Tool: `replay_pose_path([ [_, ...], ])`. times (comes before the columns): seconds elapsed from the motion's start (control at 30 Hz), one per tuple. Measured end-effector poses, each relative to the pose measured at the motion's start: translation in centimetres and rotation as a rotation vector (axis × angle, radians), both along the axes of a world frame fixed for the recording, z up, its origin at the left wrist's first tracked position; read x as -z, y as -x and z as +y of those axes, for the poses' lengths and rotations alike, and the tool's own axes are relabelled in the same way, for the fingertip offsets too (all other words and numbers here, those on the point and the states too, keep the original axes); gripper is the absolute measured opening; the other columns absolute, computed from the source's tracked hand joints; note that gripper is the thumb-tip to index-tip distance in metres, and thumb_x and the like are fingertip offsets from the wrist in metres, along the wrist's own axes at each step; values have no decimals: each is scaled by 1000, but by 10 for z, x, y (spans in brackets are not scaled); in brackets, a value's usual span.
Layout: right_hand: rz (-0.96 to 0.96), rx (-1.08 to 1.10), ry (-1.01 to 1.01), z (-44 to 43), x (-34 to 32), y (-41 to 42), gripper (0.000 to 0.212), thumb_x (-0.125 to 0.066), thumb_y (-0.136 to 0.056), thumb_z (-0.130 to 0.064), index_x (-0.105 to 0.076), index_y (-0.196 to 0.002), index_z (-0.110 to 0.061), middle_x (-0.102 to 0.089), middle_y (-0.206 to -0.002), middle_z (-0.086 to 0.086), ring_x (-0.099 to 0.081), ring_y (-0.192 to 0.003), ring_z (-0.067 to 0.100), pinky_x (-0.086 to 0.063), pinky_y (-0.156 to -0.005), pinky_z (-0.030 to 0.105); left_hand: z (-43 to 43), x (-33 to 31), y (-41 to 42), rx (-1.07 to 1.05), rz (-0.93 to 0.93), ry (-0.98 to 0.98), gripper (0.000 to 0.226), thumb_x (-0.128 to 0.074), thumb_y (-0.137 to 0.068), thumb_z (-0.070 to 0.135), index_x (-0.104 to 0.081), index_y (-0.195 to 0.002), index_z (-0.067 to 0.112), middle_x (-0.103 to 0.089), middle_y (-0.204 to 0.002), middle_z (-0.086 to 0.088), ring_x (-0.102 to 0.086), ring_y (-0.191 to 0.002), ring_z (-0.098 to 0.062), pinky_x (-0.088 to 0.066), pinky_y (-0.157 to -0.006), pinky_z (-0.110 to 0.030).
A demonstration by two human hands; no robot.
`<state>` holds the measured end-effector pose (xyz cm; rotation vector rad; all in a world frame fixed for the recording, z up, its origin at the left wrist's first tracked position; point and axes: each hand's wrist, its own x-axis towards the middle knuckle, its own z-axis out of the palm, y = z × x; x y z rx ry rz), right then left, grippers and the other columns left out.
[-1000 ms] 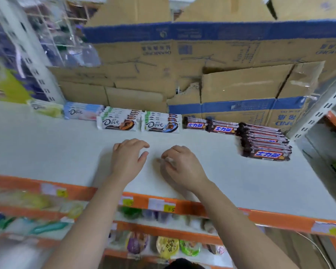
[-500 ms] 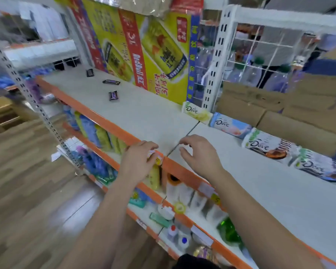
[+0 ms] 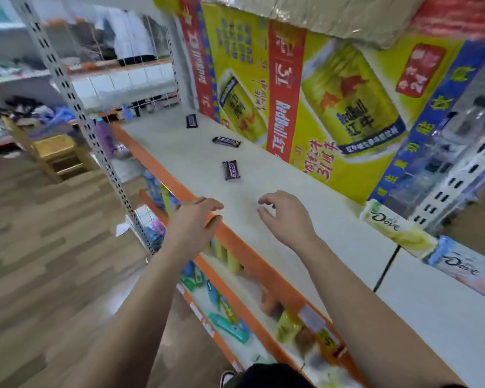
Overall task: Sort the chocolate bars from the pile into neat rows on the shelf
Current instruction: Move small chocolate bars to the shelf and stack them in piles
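Shelf (image 3: 249, 186); nearest chocolate bar (image 3: 231, 170) ahead of left hand (image 3: 192, 222), right hand (image 3: 287, 217).

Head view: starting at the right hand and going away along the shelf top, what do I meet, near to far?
right hand → nearest dark bar → middle dark bar → farthest dark bar, all lying apart from one another.

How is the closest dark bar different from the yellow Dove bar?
The dark bar has a brown wrapper; the yellow bar is pale. The dark bar lies by itself mid-shelf; the yellow bar sits at the back, next to a blue bar. Both lie flat on the white shelf, untouched.
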<state>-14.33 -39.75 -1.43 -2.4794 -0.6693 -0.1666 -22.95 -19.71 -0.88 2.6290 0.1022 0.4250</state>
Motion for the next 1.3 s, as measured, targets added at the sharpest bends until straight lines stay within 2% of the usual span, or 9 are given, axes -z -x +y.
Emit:
replay_pose_path([
  [0.2,104,-10,121,71,8,-74,32,-55,-89,-35,-62,-117,-20,-62,-115,6,-57,-106,24,-48,-86,35,71,3,-61,-33,-5,12,24,-58,-84,30,-66,-106,24,-68,-102,4,-63,-98,-27,-47,-86,-49],
  [0.3,91,39,132,104,18,-103,30,-57,-86,-38,-63,-109,-20,-63,-105,6,-56,-100,26,-48,-76,35,100,12,-86,-13,25,7,21,-62,-86,24,-65,-107,25,-67,-105,5,-63,-97,-24,-46,-87,-47],
  [0.4,68,110,162,128,30,-129,29,-58,-84,-41,-60,-100,-18,-61,-96,8,-54,-94,29,-40,-69,33,127,20,-123,24,41,36,21,-61,-86,26,-64,-107,27,-65,-107,7,-63,-92,-23,-47,-86,-44],
  [0.63,183,280,-8,158,35,-149,39,-68,-76,-37,-55,-110,-24,-62,-104,0,-54,-98,22,-46,-82,31,170,30,-229,226,71,-35,21,-57,-88,27,-63,-109,27,-62,-112,6,-58,-101,-21,-38,-89,-37],
  [0.73,217,375,-62,162,25,-143,43,-70,-73,-29,-54,-113,-25,-60,-106,-3,-55,-96,15,-44,-81,24,176,33,-275,332,80,-43,33,-61,-85,23,-60,-118,21,-55,-123,0,-52,-111,-24,-41,-93,-39],
  [0.83,216,462,-101,164,19,-133,47,-71,-73,-22,-53,-116,-24,-52,-105,-7,-53,-92,9,-36,-76,12,173,37,-316,419,127,-87,51,-61,-86,22,-46,-135,14,-39,-145,-8,-38,-130,-30,-36,-104,-45],
  [0.9,225,497,-90,161,17,-124,47,-70,-73,-19,-54,-116,-24,-51,-106,-5,-53,-92,10,-38,-77,14,167,40,-338,447,155,-160,56,-57,-90,27,-38,-141,14,-31,-151,-8,-32,-135,-29,-33,-106,-45],
  [1.1,176,689,-152,140,9,-95,19,-64,-83,-18,-63,-102,-19,-65,-97,-2,-59,-85,13,-41,-73,19,130,34,-362,573,159,-184,46,-60,-88,29,-51,-130,15,-50,-125,-11,-43,-115,-34,-38,-91,-44],
  [1.3,186,888,-243,102,8,-50,44,-70,-73,-10,-56,-115,-16,-56,-105,-1,-60,-86,15,-44,-75,19,73,21,-320,814,218,73,39,-65,-84,11,-51,-120,9,-44,-119,-13,-55,-97,-33,-43,-81,-39],
])
